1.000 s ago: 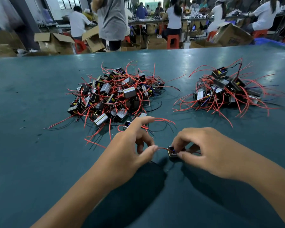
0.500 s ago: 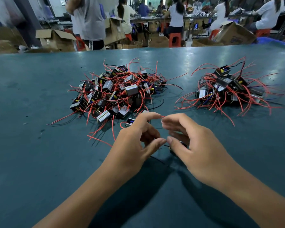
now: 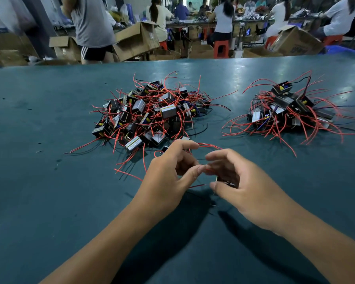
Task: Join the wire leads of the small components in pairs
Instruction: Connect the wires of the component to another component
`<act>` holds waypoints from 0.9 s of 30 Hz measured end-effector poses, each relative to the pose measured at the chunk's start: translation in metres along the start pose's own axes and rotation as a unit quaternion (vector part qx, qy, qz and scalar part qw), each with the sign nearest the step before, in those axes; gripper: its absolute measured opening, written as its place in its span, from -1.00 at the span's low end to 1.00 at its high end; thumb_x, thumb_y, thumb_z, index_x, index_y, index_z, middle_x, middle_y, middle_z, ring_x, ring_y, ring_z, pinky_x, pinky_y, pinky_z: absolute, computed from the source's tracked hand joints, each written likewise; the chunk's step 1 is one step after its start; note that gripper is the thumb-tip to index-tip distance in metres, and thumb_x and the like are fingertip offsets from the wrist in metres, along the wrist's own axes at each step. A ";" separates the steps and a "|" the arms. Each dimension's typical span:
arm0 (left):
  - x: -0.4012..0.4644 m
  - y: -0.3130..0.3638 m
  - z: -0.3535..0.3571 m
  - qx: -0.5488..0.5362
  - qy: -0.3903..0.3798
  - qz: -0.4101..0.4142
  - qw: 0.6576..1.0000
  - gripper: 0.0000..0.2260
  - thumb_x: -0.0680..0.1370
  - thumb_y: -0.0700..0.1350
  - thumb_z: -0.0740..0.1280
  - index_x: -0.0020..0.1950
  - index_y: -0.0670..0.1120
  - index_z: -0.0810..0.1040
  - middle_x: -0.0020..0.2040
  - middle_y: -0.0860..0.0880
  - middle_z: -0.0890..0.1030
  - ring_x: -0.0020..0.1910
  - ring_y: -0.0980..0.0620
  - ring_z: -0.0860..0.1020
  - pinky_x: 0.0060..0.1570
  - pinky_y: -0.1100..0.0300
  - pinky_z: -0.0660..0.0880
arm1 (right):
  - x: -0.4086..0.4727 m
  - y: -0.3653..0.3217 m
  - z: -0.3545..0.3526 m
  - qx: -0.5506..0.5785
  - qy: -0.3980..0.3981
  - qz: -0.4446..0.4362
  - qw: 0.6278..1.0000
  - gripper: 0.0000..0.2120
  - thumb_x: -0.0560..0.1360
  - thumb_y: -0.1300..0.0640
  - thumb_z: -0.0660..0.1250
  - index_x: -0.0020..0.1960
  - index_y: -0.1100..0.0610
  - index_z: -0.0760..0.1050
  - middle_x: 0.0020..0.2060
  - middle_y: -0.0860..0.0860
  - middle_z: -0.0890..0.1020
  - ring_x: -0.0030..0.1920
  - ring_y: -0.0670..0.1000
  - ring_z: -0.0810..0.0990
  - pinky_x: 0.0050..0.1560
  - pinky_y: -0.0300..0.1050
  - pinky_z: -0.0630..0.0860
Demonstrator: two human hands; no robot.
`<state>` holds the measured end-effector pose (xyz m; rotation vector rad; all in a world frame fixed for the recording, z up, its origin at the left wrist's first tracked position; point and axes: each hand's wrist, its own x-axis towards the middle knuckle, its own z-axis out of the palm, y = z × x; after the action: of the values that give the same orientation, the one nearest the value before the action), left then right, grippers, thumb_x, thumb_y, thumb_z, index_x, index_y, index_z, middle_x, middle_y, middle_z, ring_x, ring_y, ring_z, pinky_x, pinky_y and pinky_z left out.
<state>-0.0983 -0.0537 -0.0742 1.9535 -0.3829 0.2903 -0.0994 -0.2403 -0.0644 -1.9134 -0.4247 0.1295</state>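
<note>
We see the left hand (image 3: pixel 168 177) with its grip closed in a pinch, thumb and curled fingers meeting on a thin red wire lead (image 3: pixel 199 185) just where the two hands come together. The right hand (image 3: pixel 240 187) curls over a small dark component (image 3: pixel 223 181), its thumb pressing at the lead's end and its fingers hiding most of the part, so we cannot tell how the leads lie underneath. Both hands hover low over the teal bench (image 3: pixel 49 181).

Just beyond the left knuckles lies the large heap of components (image 3: pixel 150 113), black and silver blocks tangled in red leads; stray leads from it reach to the fingers and crowd the working spot. A smaller heap (image 3: pixel 289 111) sits well apart to the right. Past the bench's far edge stand open cardboard boxes (image 3: pixel 135 42), red stools (image 3: pixel 220 49) and people at other benches.
</note>
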 end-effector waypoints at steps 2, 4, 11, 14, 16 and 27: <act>0.000 0.000 -0.001 -0.007 -0.002 0.001 1.000 -0.71 0.56 -0.16 0.44 0.24 0.01 0.49 -0.16 0.04 0.64 -0.17 0.02 0.61 -0.08 0.08 0.57 | 0.001 0.001 -0.002 -0.010 -0.010 0.001 1.000 -0.56 0.46 0.31 0.44 0.21 -0.07 0.46 0.08 -0.14 0.65 0.20 -0.23 0.57 0.33 -0.10 0.46; 0.001 0.000 -0.001 -0.022 -0.002 -0.001 1.000 -0.71 0.56 -0.16 0.44 0.23 0.01 0.49 -0.16 0.03 0.64 -0.17 0.00 0.61 -0.07 0.07 0.57 | 0.001 0.001 -0.006 -0.010 -0.027 0.008 1.000 -0.49 0.42 0.29 0.49 0.24 -0.09 0.44 0.10 -0.15 0.64 0.22 -0.25 0.55 0.36 -0.11 0.43; 0.000 0.000 0.002 -0.076 -0.025 0.010 0.997 -0.69 0.54 -0.12 0.44 0.22 0.13 0.48 -0.13 0.02 0.66 -0.14 0.03 0.62 -0.05 0.16 0.56 | 0.004 -0.001 -0.009 0.070 -0.035 -0.009 0.997 -0.50 0.41 0.13 0.52 0.29 -0.05 0.44 0.17 -0.12 0.63 0.28 -0.20 0.53 0.29 -0.19 0.44; -0.001 0.000 0.005 -0.093 -0.030 0.011 0.995 -0.70 0.54 -0.09 0.43 0.21 0.16 0.48 -0.11 0.00 0.66 -0.11 0.00 0.64 0.01 -0.04 0.61 | 0.006 -0.001 -0.005 0.084 0.022 -0.027 0.996 -0.76 0.53 0.24 0.39 0.18 0.07 0.53 0.05 -0.06 0.69 0.10 -0.13 0.64 0.13 -0.21 0.55; -0.001 0.000 0.006 -0.109 -0.028 0.006 0.994 -0.70 0.53 -0.10 0.43 0.21 0.14 0.49 -0.11 -0.02 0.67 -0.10 -0.03 0.64 0.03 -0.09 0.61 | 0.007 0.002 -0.002 0.069 0.040 -0.025 0.997 -0.81 0.52 0.23 0.40 0.12 0.08 0.55 -0.02 -0.05 0.69 0.01 -0.11 0.66 0.07 -0.14 0.58; 0.002 -0.003 0.004 -0.186 -0.012 -0.040 0.982 -0.76 0.57 -0.26 0.40 0.20 -0.07 0.49 -0.14 -0.10 0.69 -0.20 -0.02 0.66 -0.09 0.17 0.60 | 0.006 0.009 -0.007 -0.018 0.062 -0.050 0.997 -0.92 0.54 0.16 0.40 -0.09 0.00 0.59 -0.18 -0.06 0.68 -0.16 -0.06 0.66 -0.02 -0.02 0.61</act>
<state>-0.0952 -0.0567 -0.0773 1.6019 -0.3456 0.1308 -0.0895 -0.2468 -0.0694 -1.9205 -0.4400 -0.0634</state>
